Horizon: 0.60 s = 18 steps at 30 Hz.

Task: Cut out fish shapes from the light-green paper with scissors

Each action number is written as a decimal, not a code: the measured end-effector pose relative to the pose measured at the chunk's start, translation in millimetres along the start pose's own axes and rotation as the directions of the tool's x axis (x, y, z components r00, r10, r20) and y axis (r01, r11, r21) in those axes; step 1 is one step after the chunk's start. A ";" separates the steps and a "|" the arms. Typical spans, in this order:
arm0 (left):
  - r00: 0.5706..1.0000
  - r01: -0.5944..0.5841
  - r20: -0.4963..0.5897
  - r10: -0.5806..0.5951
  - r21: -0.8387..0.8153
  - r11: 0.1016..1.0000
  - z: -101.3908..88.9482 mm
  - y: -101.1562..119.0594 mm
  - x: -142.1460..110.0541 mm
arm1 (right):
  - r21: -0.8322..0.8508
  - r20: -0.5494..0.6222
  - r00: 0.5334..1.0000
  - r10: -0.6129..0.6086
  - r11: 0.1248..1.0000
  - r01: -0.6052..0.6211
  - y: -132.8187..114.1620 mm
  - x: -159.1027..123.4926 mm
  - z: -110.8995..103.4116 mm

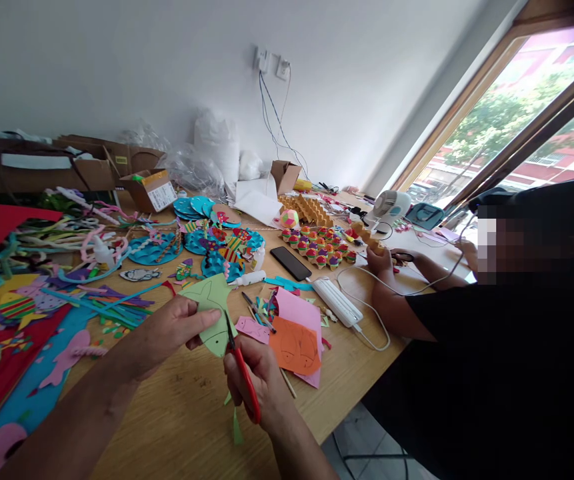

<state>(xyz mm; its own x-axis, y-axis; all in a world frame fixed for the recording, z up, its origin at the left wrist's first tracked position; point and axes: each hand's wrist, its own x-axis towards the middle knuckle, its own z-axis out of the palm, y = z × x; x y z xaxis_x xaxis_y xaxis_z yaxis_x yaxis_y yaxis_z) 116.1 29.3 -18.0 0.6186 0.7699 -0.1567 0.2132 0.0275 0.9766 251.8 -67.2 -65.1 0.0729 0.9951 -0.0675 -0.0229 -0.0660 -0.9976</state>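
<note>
My left hand (187,327) pinches a piece of light green paper (215,337) with a fish outline drawn on it. Red-handled scissors (247,383) are in my right hand (261,373), their blades at the paper's right edge. A thin green strip (237,427) hangs below the scissors. Just right of my hands lie an orange sheet (294,343) with drawn outlines and a pink sheet (291,305) under it. A small pink paper (253,329) with a drawn shape is beside them, near some pens (259,313).
A black phone (291,264) and a white power strip (337,301) with a cable lie to the right. Painted egg cartons (317,247), blue plates (155,248) and pipe cleaners (41,233) crowd the back. At right, a person in black (507,360) holds a carton piece and scissors.
</note>
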 end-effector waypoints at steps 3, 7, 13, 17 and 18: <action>1.000 0.006 -0.002 -0.006 0.003 1.000 -0.3 1.8 -0.3 | -0.013 0.000 1.000 0.006 1.000 -0.006 1.0 0.0 -0.4; 1.000 0.003 0.005 -0.003 0.012 1.000 -1.9 -0.1 0.2 | -0.013 0.016 1.000 0.001 1.000 -0.001 2.6 0.2 -1.1; 0.997 -0.068 -0.026 0.069 0.022 0.997 -3.9 -5.9 2.1 | 0.002 0.010 1.000 -0.007 1.000 0.007 2.7 0.6 -1.7; 0.998 -0.060 -0.002 0.060 0.056 0.997 -3.0 -6.0 2.7 | -0.009 0.019 1.000 -0.018 1.000 0.018 -0.6 0.1 -2.1; 0.998 -0.063 0.009 0.062 0.058 0.996 -2.7 -5.8 2.7 | -0.014 0.019 1.000 -0.019 1.000 0.020 -1.5 -0.1 -2.1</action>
<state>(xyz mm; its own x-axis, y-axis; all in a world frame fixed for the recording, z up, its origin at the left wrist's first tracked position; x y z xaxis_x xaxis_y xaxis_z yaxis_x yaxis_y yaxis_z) 114.5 32.9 -23.7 0.6371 0.7646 -0.0970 0.2176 -0.0577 0.9743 254.0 -67.4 -63.7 0.0544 0.9974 -0.0477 -0.0074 -0.0474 -0.9988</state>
